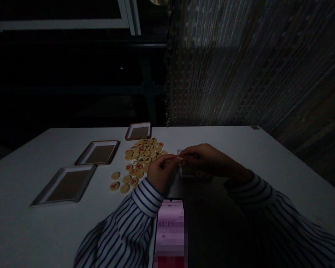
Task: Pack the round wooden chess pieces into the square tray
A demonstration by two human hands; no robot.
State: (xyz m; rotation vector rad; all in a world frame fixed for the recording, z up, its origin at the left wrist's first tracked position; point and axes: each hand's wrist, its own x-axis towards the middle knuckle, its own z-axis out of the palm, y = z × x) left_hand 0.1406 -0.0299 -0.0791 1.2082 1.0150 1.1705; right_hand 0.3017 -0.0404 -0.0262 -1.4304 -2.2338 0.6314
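The left hand (162, 172) and the right hand (208, 158) meet at one small round piece (181, 161), and the grip of each is narrow, fingertips closed on it. How much of its weight each one bears cannot be told, since the fingers cover part of its edge and the dim light blurs the thumbs.

The round piece is in front of the person, above the near part of the worktop (226, 137). Its marked face, with a dark character, is turned toward the camera; which way up the character reads is too small to tell. Being a disc, it shows no long axis.

Below the right hand is a shallow tray (180, 172), mostly hidden by hand and shadow, with a few faint discs (199, 173) in it. Nearer the person lies a phone (170, 214) showing 00:01, its long axis running away from the person; its lower part is pixelated and cut off by the frame.

Left of the hands spreads a heap of loose pieces (147, 153), some with red or dark characters, some plain; the left hand hides its near right edge. Beyond it and to its left stand three open trays (115, 152). A strand curtain (212, 74) hangs behind, dim.
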